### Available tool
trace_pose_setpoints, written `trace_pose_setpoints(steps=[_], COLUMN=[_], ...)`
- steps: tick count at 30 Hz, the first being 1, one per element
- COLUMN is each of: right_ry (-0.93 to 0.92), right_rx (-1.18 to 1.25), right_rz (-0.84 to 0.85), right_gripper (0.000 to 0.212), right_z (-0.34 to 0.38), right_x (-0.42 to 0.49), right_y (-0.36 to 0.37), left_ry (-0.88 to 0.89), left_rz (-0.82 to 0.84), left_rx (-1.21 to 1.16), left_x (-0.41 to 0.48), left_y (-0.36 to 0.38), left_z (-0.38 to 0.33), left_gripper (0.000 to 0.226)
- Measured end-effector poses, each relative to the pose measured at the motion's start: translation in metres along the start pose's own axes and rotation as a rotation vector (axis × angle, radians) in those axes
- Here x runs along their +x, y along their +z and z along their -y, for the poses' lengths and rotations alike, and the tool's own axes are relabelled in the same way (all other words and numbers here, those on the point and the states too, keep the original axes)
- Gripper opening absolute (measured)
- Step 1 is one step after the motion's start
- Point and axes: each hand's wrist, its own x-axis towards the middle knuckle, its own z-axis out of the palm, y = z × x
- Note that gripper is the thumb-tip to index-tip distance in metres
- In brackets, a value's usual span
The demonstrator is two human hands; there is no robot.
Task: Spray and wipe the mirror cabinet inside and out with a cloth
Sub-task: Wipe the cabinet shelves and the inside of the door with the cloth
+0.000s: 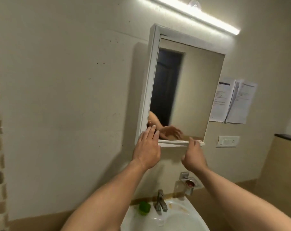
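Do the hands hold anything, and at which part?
Nothing is clearly held. The left hand lies flat on the lower left corner of the mirror cabinet; the right hand reaches its bottom edge, grip unclear.

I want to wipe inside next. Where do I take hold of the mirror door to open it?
Take the white lip under the mirror door, coming from below and hooking behind it. The door's face is flat with no knob showing, and only that lip juts out. Which side is hinged I cannot tell.
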Motion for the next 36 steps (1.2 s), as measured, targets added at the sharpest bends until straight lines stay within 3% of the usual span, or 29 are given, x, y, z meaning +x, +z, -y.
trace_pose_setpoints(steps=[5,9,14,18,25,30,36], right_ry=[0.117,0.151,0.155,0.178,0.147,0.072,-0.076], right_rx=[0.267,0.439,0.481,0.445,0.328,0.246,0.170], right_rz=[0.181,0.147,0.093,0.133,0.142,0.242,0.038], right_gripper=[0.061,0.049,0.059,0.076,0.075,0.070,0.049], right_z=[0.026,0.036,0.041,0.032,0.028,0.016,0.026], right_x=[0.015,0.021,0.025,0.028,0.031,0.034,0.028], right_y=[0.024,0.041,0.054,0.059,0.056,0.037,-0.001], left_ry=[0.006,0.020,0.043,0.068,0.083,0.073,0.074], left_rz=[-0.023,-0.001,-0.014,0.009,0.013,0.062,-0.016], left_rx=[0.036,0.068,0.055,0.093,0.174,0.213,0.285], left_x=[0.005,0.008,0.013,0.015,0.018,0.019,0.023], left_y=[-0.002,0.001,0.002,0.007,0.013,0.013,-0.018], left_z=[0.025,0.031,0.026,0.024,0.029,0.026,0.020], left_gripper=[0.063,0.067,0.062,0.062,0.064,0.066,0.065])
